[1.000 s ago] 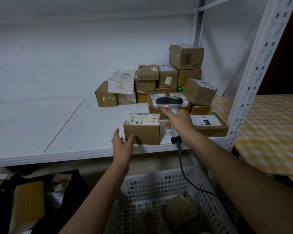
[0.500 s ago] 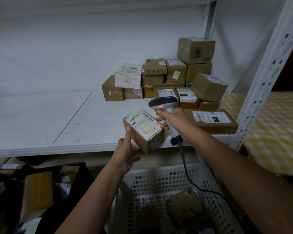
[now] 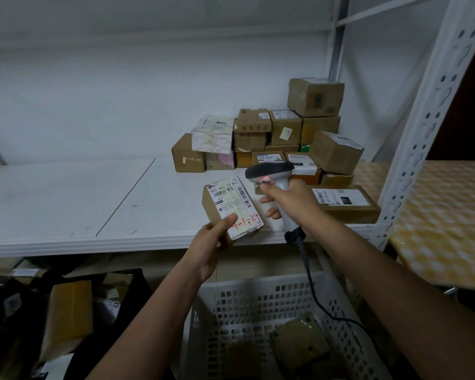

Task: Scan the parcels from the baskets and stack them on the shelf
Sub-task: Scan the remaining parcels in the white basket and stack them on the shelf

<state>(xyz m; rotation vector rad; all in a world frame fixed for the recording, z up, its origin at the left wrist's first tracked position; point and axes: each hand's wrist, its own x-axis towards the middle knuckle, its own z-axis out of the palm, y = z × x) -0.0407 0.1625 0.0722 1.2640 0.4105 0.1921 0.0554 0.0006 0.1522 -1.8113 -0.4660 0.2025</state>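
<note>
My left hand [image 3: 213, 244] grips a small brown parcel [image 3: 231, 207] above the front edge of the white shelf [image 3: 66, 193]. The parcel is tilted so its white label with red writing faces up toward me, and my thumb lies on the label. My right hand [image 3: 292, 204] holds a grey corded barcode scanner [image 3: 272, 172] just right of the parcel, its head over the parcel's far right corner. A pile of stacked brown parcels [image 3: 285, 133] sits at the back right of the shelf. A flat parcel [image 3: 346, 204] lies right of my right hand.
A white plastic basket [image 3: 261, 303] holding several parcels stands below the shelf under my arms. A dark bag with parcels [image 3: 66, 314] lies at lower left. The shelf's white perforated upright [image 3: 422, 124] rises at right, beside a yellow patterned surface [image 3: 444, 220].
My left hand lifted the parcel off the shelf edge and tilted it, turning the label up toward me. The scanner stayed beside it; the camera view shifted slightly.
</note>
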